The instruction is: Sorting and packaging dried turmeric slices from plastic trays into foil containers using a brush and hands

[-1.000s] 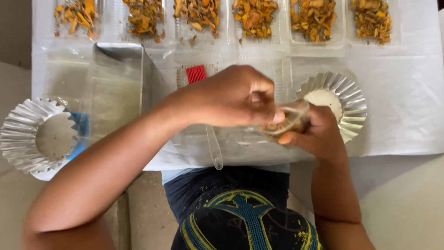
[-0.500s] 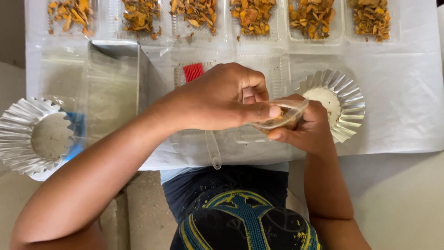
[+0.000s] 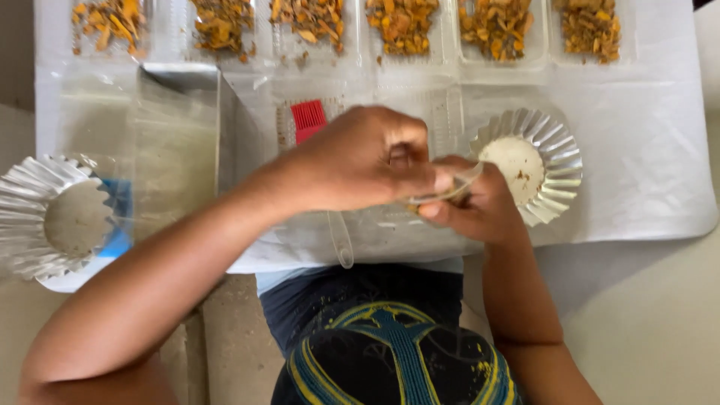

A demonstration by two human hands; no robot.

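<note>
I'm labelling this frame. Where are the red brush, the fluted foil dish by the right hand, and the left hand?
red brush [image 3: 308, 120], head view, on its red bristles.
fluted foil dish [image 3: 559, 157], head view, on its pleated rim.
left hand [image 3: 360, 161], head view, on its back.

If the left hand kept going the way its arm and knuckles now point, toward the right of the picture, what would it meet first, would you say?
The left hand already pinches a small clear plastic piece with the right hand, so it would press into that hand first. Just beyond sits the fluted foil cup, though depth is hard to judge.
</note>
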